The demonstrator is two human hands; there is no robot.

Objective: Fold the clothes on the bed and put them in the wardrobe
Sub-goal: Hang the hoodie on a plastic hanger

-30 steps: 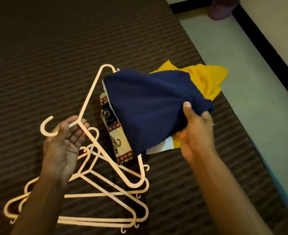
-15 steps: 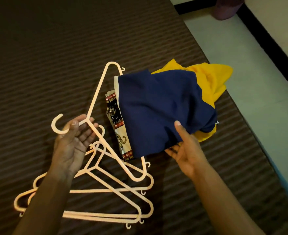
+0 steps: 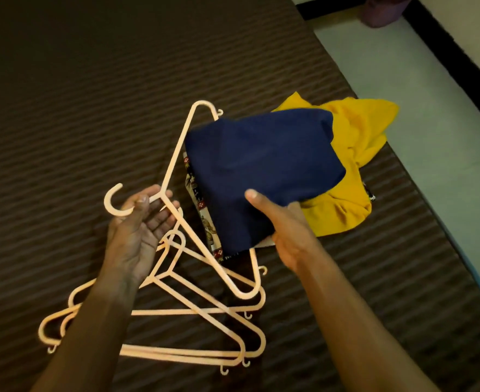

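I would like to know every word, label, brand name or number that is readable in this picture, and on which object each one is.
None: no readable text shows anywhere.
Patterned cloth: printed figures and red motifs only, no letters.
Navy garment, yellow garment, hangers: plain, no label visible.

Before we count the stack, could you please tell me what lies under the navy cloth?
Under the navy cloth a patterned cloth shows at its left edge, a yellow garment at its right, and a white sliver near the right hand. Anything deeper is covered.
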